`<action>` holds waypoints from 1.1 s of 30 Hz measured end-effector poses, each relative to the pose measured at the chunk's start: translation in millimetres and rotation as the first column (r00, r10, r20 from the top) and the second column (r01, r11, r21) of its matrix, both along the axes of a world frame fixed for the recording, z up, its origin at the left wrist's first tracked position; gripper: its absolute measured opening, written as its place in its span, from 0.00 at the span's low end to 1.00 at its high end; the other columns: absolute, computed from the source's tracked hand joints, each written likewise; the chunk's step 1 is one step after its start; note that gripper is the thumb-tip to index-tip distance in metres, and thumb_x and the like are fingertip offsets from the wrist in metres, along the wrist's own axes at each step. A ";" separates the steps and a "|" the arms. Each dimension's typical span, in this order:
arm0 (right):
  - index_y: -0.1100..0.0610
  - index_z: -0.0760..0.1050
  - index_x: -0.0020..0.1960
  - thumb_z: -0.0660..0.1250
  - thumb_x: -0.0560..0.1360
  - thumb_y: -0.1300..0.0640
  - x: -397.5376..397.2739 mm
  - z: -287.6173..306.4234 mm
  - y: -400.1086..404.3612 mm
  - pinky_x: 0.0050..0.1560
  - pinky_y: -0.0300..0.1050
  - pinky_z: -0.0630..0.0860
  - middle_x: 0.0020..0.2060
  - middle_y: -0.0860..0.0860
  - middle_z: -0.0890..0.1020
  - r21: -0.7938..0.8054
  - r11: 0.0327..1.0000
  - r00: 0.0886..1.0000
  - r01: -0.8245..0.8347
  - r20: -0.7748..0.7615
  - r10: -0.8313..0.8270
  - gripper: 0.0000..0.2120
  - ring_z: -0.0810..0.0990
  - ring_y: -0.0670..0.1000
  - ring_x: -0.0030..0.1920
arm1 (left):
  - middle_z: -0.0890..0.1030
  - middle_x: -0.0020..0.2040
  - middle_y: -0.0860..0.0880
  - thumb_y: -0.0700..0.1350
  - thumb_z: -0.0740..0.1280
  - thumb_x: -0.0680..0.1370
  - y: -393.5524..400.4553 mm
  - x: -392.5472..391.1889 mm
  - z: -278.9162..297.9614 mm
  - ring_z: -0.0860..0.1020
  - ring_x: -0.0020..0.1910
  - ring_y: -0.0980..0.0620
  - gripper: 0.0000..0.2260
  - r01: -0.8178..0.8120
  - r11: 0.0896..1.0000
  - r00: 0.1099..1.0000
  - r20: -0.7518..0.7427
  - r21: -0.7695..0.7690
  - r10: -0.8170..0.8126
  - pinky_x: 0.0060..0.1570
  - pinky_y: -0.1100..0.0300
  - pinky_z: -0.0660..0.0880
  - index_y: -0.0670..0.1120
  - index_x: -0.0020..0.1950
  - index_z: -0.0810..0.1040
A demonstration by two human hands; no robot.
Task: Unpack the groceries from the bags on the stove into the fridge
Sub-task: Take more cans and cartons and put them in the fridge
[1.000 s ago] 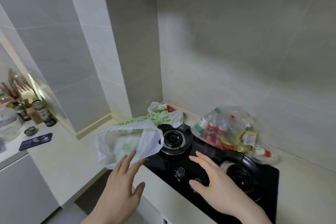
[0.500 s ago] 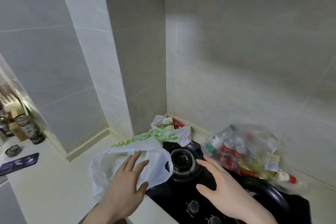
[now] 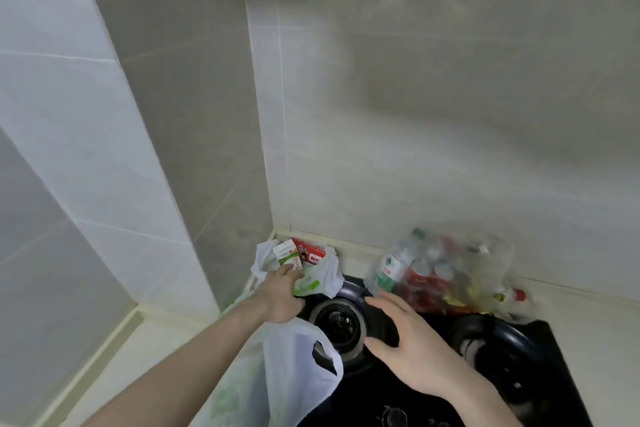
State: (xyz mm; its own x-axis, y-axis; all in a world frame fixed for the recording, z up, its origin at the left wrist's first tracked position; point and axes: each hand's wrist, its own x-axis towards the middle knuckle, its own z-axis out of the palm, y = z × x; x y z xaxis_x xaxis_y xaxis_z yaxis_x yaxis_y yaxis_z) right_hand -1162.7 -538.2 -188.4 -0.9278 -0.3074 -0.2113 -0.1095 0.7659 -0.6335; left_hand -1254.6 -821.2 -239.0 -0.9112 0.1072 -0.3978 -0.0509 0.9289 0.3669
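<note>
A small white bag (image 3: 329,274) sits in the back corner beside the black stove (image 3: 408,402). A green-and-white milk carton (image 3: 287,253) and a red box (image 3: 311,255) stick out of it. My left hand (image 3: 280,293) reaches to this bag, with fingers at the carton's base and the thumb below, closing round the bag's near side. Over the left burner (image 3: 341,322) my right hand (image 3: 415,347) hovers with fingers spread and holds nothing. A larger white bag (image 3: 294,378) lies limp under my left forearm. A clear bag (image 3: 446,270) of bottles and red cans rests behind the burners.
Tiled walls close the corner on the left and behind. The right burner (image 3: 498,357) lies just past my right hand. A pale countertop (image 3: 114,367) runs along the left of the stove. The fridge is out of view.
My left hand left the larger white bag and reached forward to the small bag in the corner. My right hand moved up over the left burner. The view came closer and tilted down.
</note>
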 end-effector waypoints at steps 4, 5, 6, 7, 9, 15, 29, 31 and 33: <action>0.38 0.59 0.80 0.67 0.80 0.42 6.4 1.6 1.1 0.78 0.38 0.56 0.76 0.28 0.52 0.020 0.998 0.998 0.059 -0.001 -0.059 0.31 0.56 0.37 0.79 | 0.57 0.82 0.46 0.49 0.66 0.75 4.5 -37.4 -22.4 0.58 0.80 0.41 0.40 -0.007 0.994 0.997 0.071 -0.108 0.015 0.76 0.46 0.62 0.50 0.83 0.51; 0.38 0.59 0.80 0.67 0.80 0.42 8.0 0.7 2.7 0.77 0.37 0.57 0.76 0.28 0.52 0.023 0.997 0.997 0.074 -0.004 -0.074 0.31 0.56 0.37 0.79 | 0.59 0.81 0.46 0.51 0.66 0.73 0.5 -45.6 -34.0 0.60 0.79 0.40 0.41 -0.009 0.992 0.996 0.089 -0.124 0.020 0.75 0.45 0.64 0.52 0.83 0.51; 0.37 0.60 0.80 0.67 0.80 0.41 9.8 -0.9 4.7 0.77 0.37 0.57 0.76 0.29 0.53 0.025 0.996 0.996 0.089 -0.007 -0.089 0.31 0.57 0.38 0.79 | 0.62 0.80 0.46 0.52 0.67 0.70 -3.0 -52.3 -44.7 0.65 0.76 0.39 0.42 -0.013 0.993 0.992 0.122 -0.116 0.027 0.73 0.43 0.67 0.57 0.82 0.53; 0.37 0.60 0.80 0.67 0.80 0.41 11.2 -2.9 6.5 0.77 0.37 0.57 0.78 0.30 0.53 0.029 0.994 0.995 0.102 -0.009 -0.102 0.31 0.57 0.39 0.79 | 0.63 0.79 0.47 0.53 0.67 0.66 -7.9 -63.5 -65.5 0.69 0.72 0.38 0.42 0.005 0.993 0.986 0.166 -0.118 0.015 0.70 0.42 0.71 0.63 0.80 0.56; 0.37 0.60 0.79 0.67 0.80 0.41 13.4 -7.0 9.0 0.77 0.39 0.58 0.79 0.32 0.53 0.040 0.991 0.992 0.124 -0.003 -0.124 0.31 0.57 0.39 0.80 | 0.64 0.79 0.49 0.56 0.66 0.66 -5.0 -60.5 -70.1 0.69 0.73 0.39 0.39 0.087 0.990 0.973 0.222 -0.114 -0.060 0.70 0.41 0.68 0.65 0.77 0.61; 0.38 0.63 0.77 0.67 0.80 0.43 4.7 -13.8 -2.3 0.72 0.33 0.58 0.77 0.33 0.58 0.052 0.988 0.989 0.145 0.004 -0.146 0.28 0.61 0.38 0.77 | 0.62 0.81 0.50 0.55 0.62 0.80 3.0 -41.3 -54.0 0.60 0.80 0.40 0.28 0.182 0.972 0.972 0.174 -0.145 -0.156 0.77 0.49 0.59 0.55 0.80 0.64; 0.41 0.65 0.78 0.68 0.77 0.44 -9.9 -19.6 -9.8 0.77 0.35 0.57 0.80 0.39 0.58 0.105 0.980 0.985 0.167 0.024 -0.170 0.30 0.61 0.42 0.79 | 0.61 0.79 0.48 0.66 0.56 0.76 -32.3 -141.3 -87.2 0.54 0.78 0.40 0.27 -0.067 0.988 0.998 -0.011 -0.142 0.066 0.76 0.45 0.58 0.62 0.75 0.67; 0.40 0.65 0.78 0.68 0.77 0.44 -4.1 -22.5 -1.7 0.77 0.35 0.58 0.80 0.39 0.58 0.124 0.972 0.979 0.199 0.023 -0.203 0.30 0.62 0.42 0.79 | 0.65 0.76 0.48 0.62 0.53 0.79 -28.3 -149.0 -89.3 0.57 0.77 0.40 0.24 -0.081 0.988 0.997 -0.006 -0.128 0.081 0.75 0.45 0.57 0.59 0.73 0.71; 0.40 0.65 0.78 0.68 0.77 0.43 0.0 -24.9 4.9 0.76 0.35 0.58 0.80 0.39 0.58 0.141 0.965 0.974 0.219 0.027 -0.225 0.30 0.63 0.43 0.79 | 0.66 0.74 0.47 0.62 0.57 0.77 -27.7 -149.6 -85.2 0.60 0.75 0.40 0.24 -0.083 0.980 0.996 0.007 -0.180 0.085 0.74 0.46 0.62 0.58 0.72 0.73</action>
